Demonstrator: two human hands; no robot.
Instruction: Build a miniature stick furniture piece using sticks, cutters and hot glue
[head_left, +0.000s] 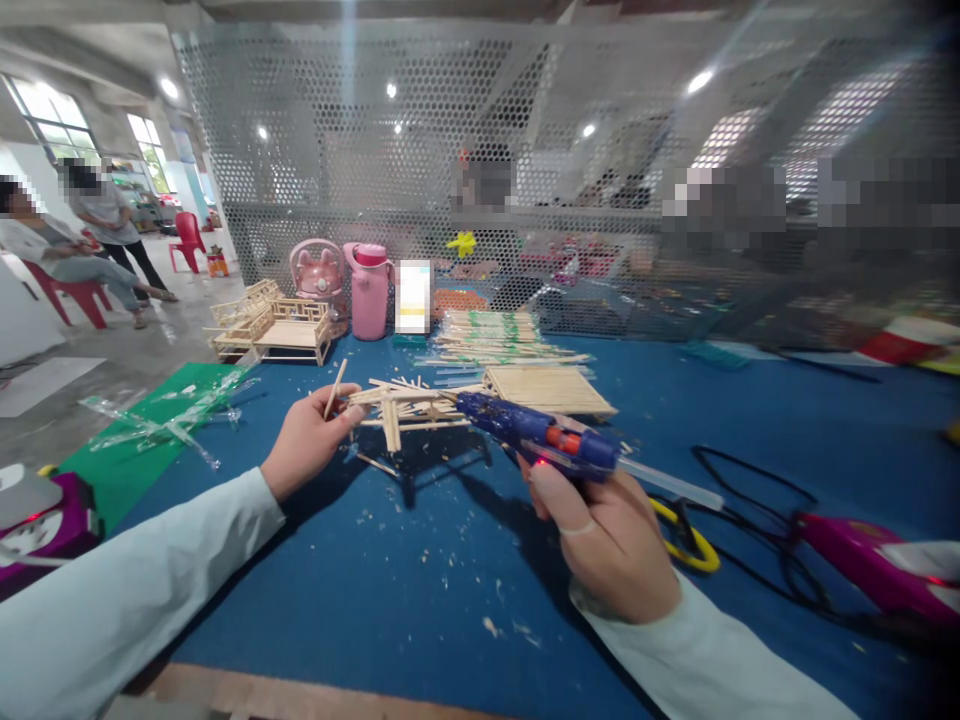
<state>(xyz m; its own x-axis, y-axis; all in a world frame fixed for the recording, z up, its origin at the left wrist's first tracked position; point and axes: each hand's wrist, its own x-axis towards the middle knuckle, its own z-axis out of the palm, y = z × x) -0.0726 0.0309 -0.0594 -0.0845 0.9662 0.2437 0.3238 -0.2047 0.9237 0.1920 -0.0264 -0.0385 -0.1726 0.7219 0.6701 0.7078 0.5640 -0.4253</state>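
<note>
My right hand [611, 540] is wrapped round a blue hot glue gun [540, 432], with a clear glue stick [671, 482] coming out of its back end. The gun's nozzle points left and meets, or nearly meets, a small frame of wooden sticks [391, 415]. My left hand [319, 435] pinches the left end of this frame above the table. One short stick [336, 388] stands up between the left fingers. Loose sticks [409, 385] lie just behind the frame, and a flat stick panel [551, 390] lies behind the gun.
Small stick furniture [289, 335] stands at the back left beside a pink bottle [369, 295] and a lit phone [413, 297]. Bundled sticks [487, 335] lie before a perforated metal screen [360, 150]. Black cable [739, 540] and a purple power strip [870, 560] are on the right.
</note>
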